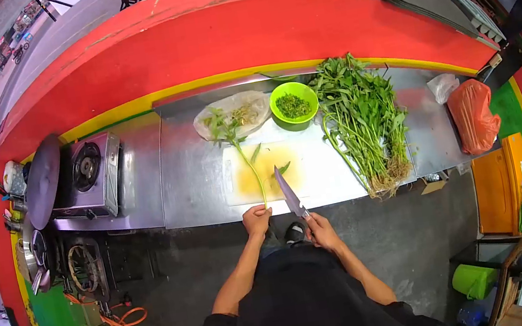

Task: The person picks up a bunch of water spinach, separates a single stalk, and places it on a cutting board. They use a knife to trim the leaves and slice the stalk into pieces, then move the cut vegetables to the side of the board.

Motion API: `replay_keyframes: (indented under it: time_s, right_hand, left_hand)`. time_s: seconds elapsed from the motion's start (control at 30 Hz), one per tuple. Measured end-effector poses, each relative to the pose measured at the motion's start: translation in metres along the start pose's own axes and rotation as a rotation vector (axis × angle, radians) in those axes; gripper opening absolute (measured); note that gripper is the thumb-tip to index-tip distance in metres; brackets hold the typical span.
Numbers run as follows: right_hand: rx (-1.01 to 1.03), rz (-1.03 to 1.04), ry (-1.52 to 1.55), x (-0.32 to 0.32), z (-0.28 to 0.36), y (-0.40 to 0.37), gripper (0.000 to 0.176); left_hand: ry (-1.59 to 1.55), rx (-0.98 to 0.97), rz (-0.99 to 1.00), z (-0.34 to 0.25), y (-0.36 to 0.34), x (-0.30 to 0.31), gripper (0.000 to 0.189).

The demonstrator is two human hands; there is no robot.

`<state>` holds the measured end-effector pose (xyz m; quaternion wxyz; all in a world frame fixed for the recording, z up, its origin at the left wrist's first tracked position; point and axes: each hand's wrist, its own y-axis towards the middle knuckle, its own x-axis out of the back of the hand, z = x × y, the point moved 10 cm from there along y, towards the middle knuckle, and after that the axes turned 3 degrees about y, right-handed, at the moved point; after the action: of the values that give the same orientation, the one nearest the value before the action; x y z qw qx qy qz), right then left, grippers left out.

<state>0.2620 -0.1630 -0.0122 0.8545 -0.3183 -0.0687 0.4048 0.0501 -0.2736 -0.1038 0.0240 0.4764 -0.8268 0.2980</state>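
My left hand [257, 220] is closed around the lower end of a long green leafy stalk [251, 162], whose leafy top reaches over a clear plastic bag [255, 106]. In my right hand [321, 230] is a kitchen knife [290, 194], its blade pointing up and away from me, apart from the stalk. Beneath them lies a yellow-stained white cutting board [231, 185] with a few loose leaves [284, 167]. Behind the board stands a lime-green bowl [280, 117] of chopped greens [293, 106]. A big bunch of leafy greens with roots [363, 119] lies to the right.
On the left stands a gas stove [86, 173] beside a large dark round lid or pan [44, 181]. A red plastic bag [474, 117] sits at the counter's right end. A red wall [241, 36] borders the steel counter [190, 167] at the back.
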Motion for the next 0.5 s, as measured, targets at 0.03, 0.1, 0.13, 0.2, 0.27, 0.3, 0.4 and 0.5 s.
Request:
replay_keyframes:
  time_s: [0.03, 0.1, 0.13, 0.2, 0.27, 0.3, 0.4, 0.5]
  right_hand:
    - [-0.008, -0.020, -0.027, 0.003, -0.003, 0.000, 0.029]
    - [-0.017, -0.023, 0.018, 0.006, -0.006, -0.003, 0.029]
    - [-0.017, -0.022, 0.061, 0.006, -0.007, -0.005, 0.029]
    - [-0.041, -0.029, 0.100, 0.008, -0.013, -0.006, 0.029]
    - [-0.022, -0.069, 0.074, 0.012, -0.016, -0.007, 0.030]
    - [-0.015, -0.051, 0.070, 0.010, -0.010, -0.011, 0.029]
    - [-0.010, -0.038, -0.082, 0.002, -0.013, -0.012, 0.029]
    - [0.081, -0.013, -0.147, -0.009, -0.013, -0.013, 0.029]
  left_hand:
    - [0.011, -0.049, -0.014, -0.003, -0.003, 0.002, 0.026]
    - [0.032, -0.068, -0.015, -0.003, -0.007, 0.003, 0.026]
    - [0.049, -0.094, -0.021, -0.005, -0.010, 0.005, 0.026]
    - [0.050, -0.104, -0.017, -0.005, -0.014, 0.006, 0.026]
    - [0.058, -0.072, -0.013, -0.001, -0.017, 0.006, 0.026]
    - [0.053, -0.074, -0.006, 0.001, -0.018, 0.004, 0.028]
    - [0.039, -0.012, 0.014, 0.012, -0.017, -0.002, 0.029]
    - [0.018, -0.007, 0.031, 0.014, -0.016, -0.007, 0.029]
